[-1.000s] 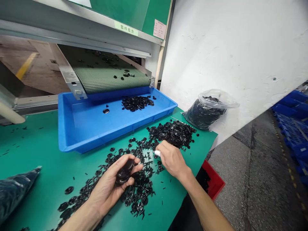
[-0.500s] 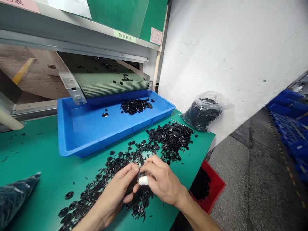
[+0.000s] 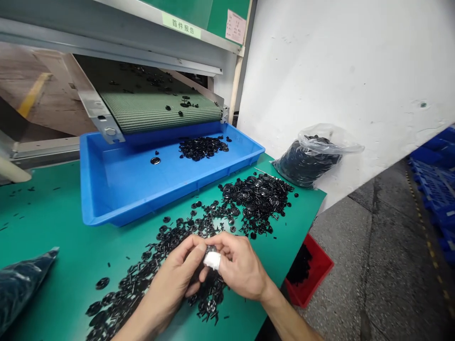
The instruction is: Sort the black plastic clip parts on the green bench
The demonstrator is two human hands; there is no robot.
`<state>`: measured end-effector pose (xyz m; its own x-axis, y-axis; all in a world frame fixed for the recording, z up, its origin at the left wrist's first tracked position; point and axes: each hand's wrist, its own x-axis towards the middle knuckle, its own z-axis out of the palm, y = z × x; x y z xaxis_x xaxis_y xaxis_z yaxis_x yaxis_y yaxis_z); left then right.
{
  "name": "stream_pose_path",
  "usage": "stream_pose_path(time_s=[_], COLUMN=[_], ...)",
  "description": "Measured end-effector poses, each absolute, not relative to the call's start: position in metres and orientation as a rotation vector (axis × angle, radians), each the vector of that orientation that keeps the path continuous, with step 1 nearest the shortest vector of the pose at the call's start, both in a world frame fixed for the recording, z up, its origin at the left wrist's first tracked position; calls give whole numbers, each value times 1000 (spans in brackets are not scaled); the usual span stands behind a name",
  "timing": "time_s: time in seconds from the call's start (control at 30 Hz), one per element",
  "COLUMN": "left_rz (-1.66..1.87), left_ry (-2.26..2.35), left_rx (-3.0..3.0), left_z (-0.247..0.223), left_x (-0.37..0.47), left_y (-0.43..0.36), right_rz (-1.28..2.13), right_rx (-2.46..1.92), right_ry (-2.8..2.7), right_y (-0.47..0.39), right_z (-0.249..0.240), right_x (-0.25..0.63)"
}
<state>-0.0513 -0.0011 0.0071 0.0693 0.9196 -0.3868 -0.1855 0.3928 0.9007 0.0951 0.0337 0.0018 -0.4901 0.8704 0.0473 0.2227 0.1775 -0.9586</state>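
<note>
My left hand (image 3: pixel 179 272) and my right hand (image 3: pixel 240 265) meet at the fingertips above a green table (image 3: pixel 64 284). Both are closed in a pinch on a small dark part (image 3: pixel 210 248), mostly covered by the fingers. White tape wraps my right thumb. Beneath and around the hands spread loose black plastic parts (image 3: pixel 170 241), round discs and short thin sticks mixed together. A denser heap of black parts (image 3: pixel 261 199) lies farther back to the right.
A blue tray (image 3: pixel 117 199) with black parts sits under the end of a green conveyor belt (image 3: pixel 159 111). A filled clear bag (image 3: pixel 311 158) leans on the white wall. Another bag (image 3: pixel 24 289) lies at left. Below the table's right edge stands a red bin (image 3: pixel 316 279).
The view has tilted and shifted slightly. My right fingers have moved closer against the left fingertips, and the hands stay together over the parts.
</note>
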Motion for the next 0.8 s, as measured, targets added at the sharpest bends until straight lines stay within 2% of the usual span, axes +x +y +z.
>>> stream_pose_path(time_s=[0.17,0.27,0.43,0.5,0.8], left_rz=[954,965,1139,1187,1297], left_ry=[1235,1214,1122,1054,1000], left_rx=[888,848,578,464,245], left_z=[-2,-4,2,6,12], left_x=[-52,-53,-54,-54,-61], left_y=[0,2,6,6,9], right_rz=[1464,1462,571,430,542], right_rx=[-1069,-1035,-1375,-1473,-1444], right_ry=[-1653,-1821,-2293,-2411,-2276], right_y=[40,52,88,101,113], right_z=[-8,-7,9,14,6], right_x=[92,104,130,132,125])
